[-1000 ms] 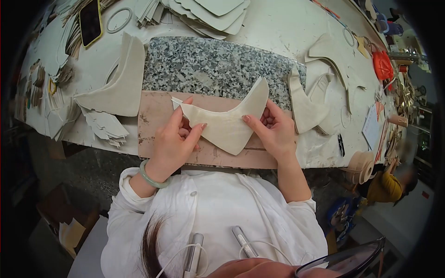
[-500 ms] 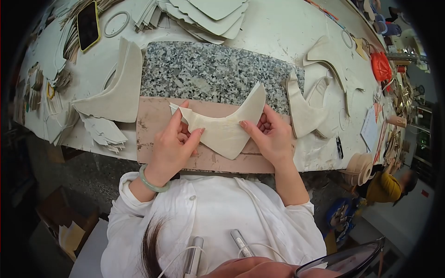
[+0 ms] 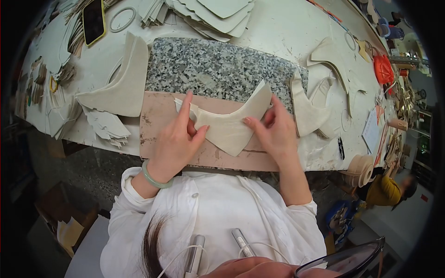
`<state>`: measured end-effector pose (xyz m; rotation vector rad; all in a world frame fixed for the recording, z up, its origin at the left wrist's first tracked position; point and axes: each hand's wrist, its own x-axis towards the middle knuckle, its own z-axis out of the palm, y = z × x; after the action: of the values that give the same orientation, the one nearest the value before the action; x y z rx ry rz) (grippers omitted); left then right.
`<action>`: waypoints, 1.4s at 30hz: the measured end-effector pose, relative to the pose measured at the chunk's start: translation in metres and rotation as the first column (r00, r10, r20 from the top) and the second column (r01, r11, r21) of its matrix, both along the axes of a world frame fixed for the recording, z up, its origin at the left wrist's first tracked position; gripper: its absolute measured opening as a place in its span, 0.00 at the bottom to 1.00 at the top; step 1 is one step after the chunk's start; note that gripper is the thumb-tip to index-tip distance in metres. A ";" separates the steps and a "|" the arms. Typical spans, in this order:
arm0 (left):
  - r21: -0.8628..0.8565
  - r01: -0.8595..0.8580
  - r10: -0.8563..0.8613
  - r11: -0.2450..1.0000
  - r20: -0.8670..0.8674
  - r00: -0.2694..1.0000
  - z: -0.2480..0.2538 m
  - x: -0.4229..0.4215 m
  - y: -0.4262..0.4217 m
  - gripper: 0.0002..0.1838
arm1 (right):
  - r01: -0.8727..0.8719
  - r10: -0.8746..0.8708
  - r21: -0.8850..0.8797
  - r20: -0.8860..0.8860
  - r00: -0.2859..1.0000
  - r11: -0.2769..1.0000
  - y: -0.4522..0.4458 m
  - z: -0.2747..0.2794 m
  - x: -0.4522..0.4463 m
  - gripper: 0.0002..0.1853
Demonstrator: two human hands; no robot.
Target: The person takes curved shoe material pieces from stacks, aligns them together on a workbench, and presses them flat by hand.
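From my remote seat, left to right. Far-left part of the bench: I get a phone in a yellow case, then a thin ring, both toward the far edge. Nearer me, a pale L-shaped piece lies just left of the boards, with a fan of pale strips below it, by the near edge. Stacked pale sheets sit at the far edge, beyond the granite slab. Pink board is along the bench's near edge, in front of the slab.

Left hand, bangle on its wrist: thumb on the left part of the curved piece, index stretched up by that piece's left tip, thumb and index spread apart. Whether it pinches, I can't tell. Curved piece is over the pink board, point toward the near edge, right tip reaching over the slab; contact with the board unclear to me. Right hand holds its right side, thumb in front, fingers behind.

Further right: a pale curved cutout beside the slab's right edge, a black pen near the bench's near edge, a notepad and a red bag toward the right end. Beyond the bench, a person in yellow.
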<state>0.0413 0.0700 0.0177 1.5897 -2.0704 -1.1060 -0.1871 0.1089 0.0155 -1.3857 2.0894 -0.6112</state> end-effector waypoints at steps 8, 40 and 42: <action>-0.536 0.413 -0.321 0.737 0.260 0.911 -0.016 0.008 0.014 0.41 | -0.615 0.490 -0.288 -0.403 0.773 0.734 0.023 -0.017 -0.010 0.32; -0.593 0.538 -0.565 0.599 0.162 0.809 -0.020 0.014 0.019 0.38 | -0.451 0.349 -0.247 -0.364 0.864 0.858 -0.237 -0.013 -0.001 0.24; -0.601 0.565 -0.570 0.565 0.211 0.794 -0.023 0.018 0.024 0.36 | -0.569 0.236 -0.329 -0.672 0.702 0.754 -0.207 -0.007 0.009 0.20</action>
<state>0.0590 0.0936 -0.0056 0.5742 -2.6430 -0.4133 -0.1780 -0.0981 0.0083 -2.5826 1.9764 -0.6125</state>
